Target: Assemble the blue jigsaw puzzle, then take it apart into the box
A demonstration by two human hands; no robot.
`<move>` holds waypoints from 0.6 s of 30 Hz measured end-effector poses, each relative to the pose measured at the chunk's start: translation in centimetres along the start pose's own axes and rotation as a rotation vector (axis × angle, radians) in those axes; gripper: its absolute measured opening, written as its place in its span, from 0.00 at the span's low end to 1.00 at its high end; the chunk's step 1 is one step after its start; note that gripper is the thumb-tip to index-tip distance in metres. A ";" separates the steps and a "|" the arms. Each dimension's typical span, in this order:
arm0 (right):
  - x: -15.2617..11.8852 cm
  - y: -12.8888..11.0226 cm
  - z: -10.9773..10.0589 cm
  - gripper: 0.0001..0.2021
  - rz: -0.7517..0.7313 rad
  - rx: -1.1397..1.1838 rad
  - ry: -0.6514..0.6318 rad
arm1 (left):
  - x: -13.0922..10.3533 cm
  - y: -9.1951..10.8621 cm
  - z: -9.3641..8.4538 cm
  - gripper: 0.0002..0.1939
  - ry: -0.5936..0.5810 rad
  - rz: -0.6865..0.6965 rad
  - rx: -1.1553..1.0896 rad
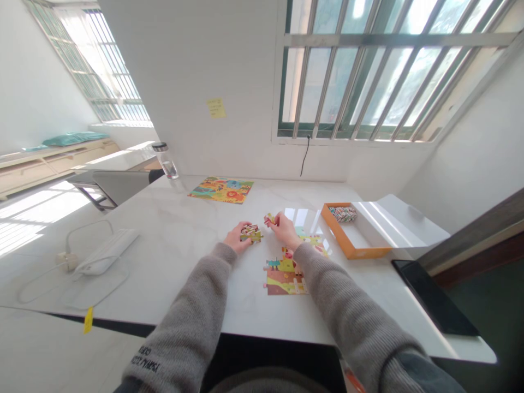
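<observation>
My left hand point(236, 238) is closed around a small stack of jigsaw puzzle pieces point(251, 233), held just above the white table. My right hand point(284, 229) pinches a single puzzle piece point(269, 219) a little to the right of the stack. Below my right forearm lies a partly joined jigsaw puzzle point(282, 278), with brown, yellow and green printing. My right hand and sleeve cover part of its upper side. Further right, an orange-rimmed box point(347, 245) holds more stacked pieces point(343, 213) in its far left corner.
A colourful picture sheet point(223, 190) lies at the table's back, beside a clear bottle point(167, 162). At left are a white power strip point(107, 252) and its cable. A black tablet-like slab point(434, 297) lies at the right edge. A white lid point(403, 221) leans behind the box.
</observation>
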State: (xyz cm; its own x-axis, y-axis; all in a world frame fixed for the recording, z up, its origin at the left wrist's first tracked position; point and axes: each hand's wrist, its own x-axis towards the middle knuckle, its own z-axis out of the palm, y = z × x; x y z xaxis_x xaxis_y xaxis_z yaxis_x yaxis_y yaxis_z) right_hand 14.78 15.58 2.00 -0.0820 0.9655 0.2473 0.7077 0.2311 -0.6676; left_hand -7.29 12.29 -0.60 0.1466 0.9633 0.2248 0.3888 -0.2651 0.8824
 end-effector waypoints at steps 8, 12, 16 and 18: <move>-1.9 -0.4 -3.9 0.06 -0.159 0.496 -0.077 | -0.2 0.4 1.1 0.29 -0.029 0.008 -0.020; -3.6 0.1 -4.5 0.07 -0.317 0.297 -0.270 | -0.1 0.4 1.9 0.29 -0.071 0.077 0.066; -4.8 -0.2 -3.7 0.13 -0.440 0.166 -0.298 | -0.3 0.1 2.3 0.34 -0.092 0.146 0.121; -5.1 -0.5 -3.1 0.15 -0.479 0.152 -0.298 | -0.4 0.1 2.5 0.36 -0.103 0.179 0.159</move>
State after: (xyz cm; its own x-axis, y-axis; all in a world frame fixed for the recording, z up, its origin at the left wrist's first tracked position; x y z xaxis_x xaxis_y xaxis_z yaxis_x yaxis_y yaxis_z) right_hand 17.05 10.17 3.27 -0.5775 0.7360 0.3533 0.4361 0.6439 -0.6286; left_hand -5.09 11.77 -1.65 0.3143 0.8934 0.3211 0.4850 -0.4419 0.7546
